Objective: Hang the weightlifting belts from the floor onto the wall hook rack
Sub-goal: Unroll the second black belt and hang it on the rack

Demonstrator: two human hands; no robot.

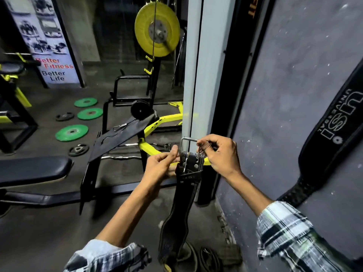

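Observation:
A black leather weightlifting belt (179, 205) dangles in front of me, its metal buckle (186, 146) at the top. My left hand (162, 163) pinches the buckle's left side. My right hand (218, 152) grips the buckle's prongs on the right. A second black belt (332, 124) with white lettering hangs on the grey wall at the right; its hook lies outside the frame. More straps or belts (210, 258) lie coiled on the floor below the hanging belt.
A white pillar (198, 75) stands just behind the buckle. A black and yellow bench machine (125, 134) sits to the left, with green weight plates (71, 132) on the floor and a yellow plate (157, 29) mounted above. A padded bench (33, 169) is at far left.

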